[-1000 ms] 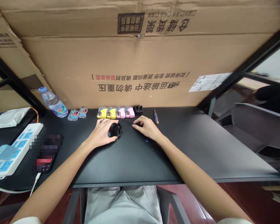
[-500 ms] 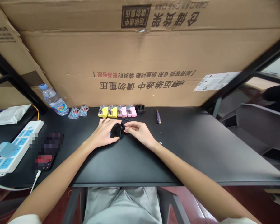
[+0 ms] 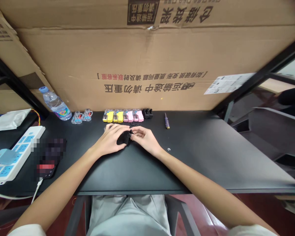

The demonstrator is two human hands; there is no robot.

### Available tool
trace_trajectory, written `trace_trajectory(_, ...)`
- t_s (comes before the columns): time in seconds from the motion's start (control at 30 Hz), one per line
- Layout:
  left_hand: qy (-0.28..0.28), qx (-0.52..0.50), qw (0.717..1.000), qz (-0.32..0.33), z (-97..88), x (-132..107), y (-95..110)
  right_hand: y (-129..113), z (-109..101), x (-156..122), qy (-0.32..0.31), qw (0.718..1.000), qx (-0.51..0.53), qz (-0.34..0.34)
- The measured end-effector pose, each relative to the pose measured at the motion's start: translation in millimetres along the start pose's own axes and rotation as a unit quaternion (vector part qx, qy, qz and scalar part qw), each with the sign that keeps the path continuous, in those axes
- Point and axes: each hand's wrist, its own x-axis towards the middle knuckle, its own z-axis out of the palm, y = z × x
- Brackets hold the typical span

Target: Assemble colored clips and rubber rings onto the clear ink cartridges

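A small black plastic part (image 3: pixel 125 139) is between my two hands, just above or on the dark table; its exact kind I cannot make out. My left hand (image 3: pixel 114 137) curves around it from the left, thumb at the near side and fingers over the far side. At its right end, the fingertips of my right hand (image 3: pixel 143 137) are pinched together, touching the part; anything tiny between them is hidden. Several small black pieces (image 3: pixel 135 124) lie just beyond my hands. A small white ring-like piece (image 3: pixel 169 149) rests right of my right wrist.
Along the back stand clear-and-yellow pieces (image 3: pixel 110 116), clear-and-pink pieces (image 3: pixel 129 116), black parts (image 3: pixel 147 113) and clear parts (image 3: pixel 77 118). A screwdriver (image 3: pixel 167 121) lies to the right. On the left are a water bottle (image 3: pixel 56 104), a power strip (image 3: pixel 17 154) and a phone (image 3: pixel 51 159).
The black part has turned slightly in my hands, and my right fingertips have shifted a little on its end. The view has tilted slightly downward.
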Motion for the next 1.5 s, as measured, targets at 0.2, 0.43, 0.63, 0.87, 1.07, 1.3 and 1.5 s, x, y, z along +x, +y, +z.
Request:
trace_trajectory(0.2, -0.001, -0.002, 1.0, 0.015, -2.2, 0.1, 3.7, -6.0, 1.2, -2.7, -0.004, 0.999, -0.018, -0.027)
trace_trajectory(0.43, -0.019, 0.002, 1.0, 0.01, -4.0, 0.2, 5.1, -14.3, 3.9, -7.3, -0.003, 0.997, -0.059, -0.052)
trace_trajectory(0.63, -0.022, -0.003, 1.0, 0.01, -2.7, 0.2, 3.8, -12.0, 2.8, -5.8, -0.009, 0.998, -0.038, -0.039)
trace_trajectory(0.87, -0.019, -0.006, 1.0, 0.02, -1.4, -0.2, 2.9, -6.5, 1.5, -4.7, -0.013, 1.0, -0.025, -0.007)
trace_trajectory(1.07, 0.009, 0.013, 1.0, -0.001, -4.5, 0.4, 2.7, -10.2, 1.9, -4.8, -0.006, 1.0, -0.015, -0.01)
trace_trajectory(1.3, 0.051, 0.002, 0.997, -0.052, -5.2, 2.4, 3.2, -17.1, 8.7, -10.7, -0.067, 0.997, -0.049, 0.001)
trace_trajectory(1.5, 0.072, 0.009, 0.993, -0.09, -33.9, -2.8, -23.5, -8.4, -2.9, -5.9, -0.002, 0.998, -0.068, -0.003)
